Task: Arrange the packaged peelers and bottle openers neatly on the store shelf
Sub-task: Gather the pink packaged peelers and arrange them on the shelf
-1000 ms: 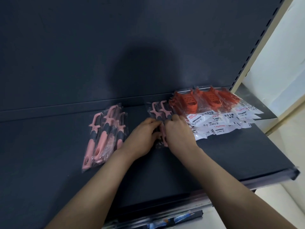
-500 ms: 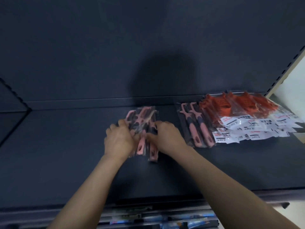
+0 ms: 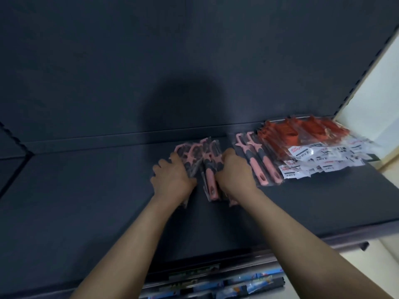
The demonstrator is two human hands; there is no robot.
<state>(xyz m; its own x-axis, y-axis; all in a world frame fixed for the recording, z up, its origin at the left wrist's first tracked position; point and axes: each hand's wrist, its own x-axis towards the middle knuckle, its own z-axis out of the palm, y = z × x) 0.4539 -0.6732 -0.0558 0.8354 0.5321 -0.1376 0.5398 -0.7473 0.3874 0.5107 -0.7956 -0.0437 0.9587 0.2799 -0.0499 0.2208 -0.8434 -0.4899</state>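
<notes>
Gripping a bundle of pink peelers (image 3: pixel 208 169) from both sides, the 2 hands meet near the middle of the dark shelf (image 3: pixel 86 201). The left hand (image 3: pixel 172 180) lies over the bundle's left part, its fingers bent down onto the clear wrapping. The right hand (image 3: pixel 235 175) closes on the right part in the same way. Neither hand is spread flat, and each has hold of this bundle alone. The fingertips are hidden behind the knuckles, so I cannot tell how hard they press.

The bundle is several pink-and-grey peelers in clear bags, heads toward the back panel (image 3: pixel 151 61) and handles toward the person. 1 pink handle end pokes out between the wrists. Whether the bundle rests on the shelf or is raised a little, I cannot tell.

Just to its right lies a second pack (image 3: pixel 259 162) with 2 pink peelers side by side, handles toward the front. The right hand covers part of its left edge. Its right edge meets a pile of red packs (image 3: pixel 302 139) in the back right corner, whose white labels (image 3: pixel 319 160) fan out toward the front and right. All of this is somewhat blurred.

A round shadow (image 3: pixel 183 104) falls on the back panel above the hands. At the right stands a slotted post (image 3: pixel 367 67) with a cream wall (image 3: pixel 380 93) beyond it. Below the shelf's front edge, blue packets (image 3: pixel 237 285) show on a lower level, too blurred to read.
</notes>
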